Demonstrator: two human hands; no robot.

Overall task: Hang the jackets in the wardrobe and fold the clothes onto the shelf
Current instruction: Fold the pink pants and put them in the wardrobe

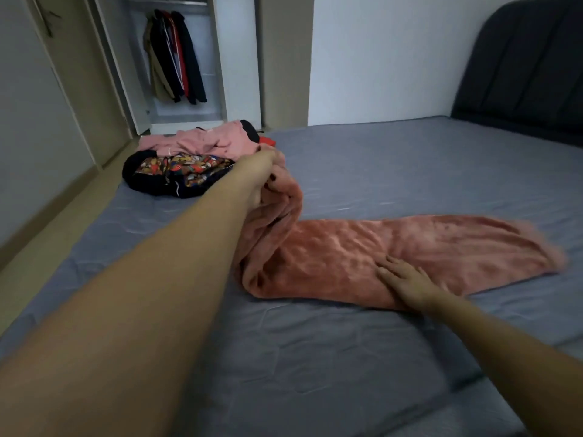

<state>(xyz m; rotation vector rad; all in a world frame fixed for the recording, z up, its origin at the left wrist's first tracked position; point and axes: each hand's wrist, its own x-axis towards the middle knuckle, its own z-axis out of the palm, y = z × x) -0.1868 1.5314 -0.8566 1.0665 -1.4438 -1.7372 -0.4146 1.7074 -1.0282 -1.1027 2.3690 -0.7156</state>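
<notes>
Grey bed (394, 171), left hand (263, 171) half-buried in bunched pink fleece (362, 257).

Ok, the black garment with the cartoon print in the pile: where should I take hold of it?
Probably the near black edge of the cartoon-print garment, coming from the bed's open side. The pink top lies on its far side, so the near edge looks free. Both hands are busy: left hand grips the fleece, right hand presses it.

Dim, flat indoor light with a cool grey cast; no glare and only faint shadows. The wide lens bends the wall (372, 58) and wardrobe (176, 64) lines near the edges. The picture is soft overall, with the forearms blurred at the bottom.
</notes>
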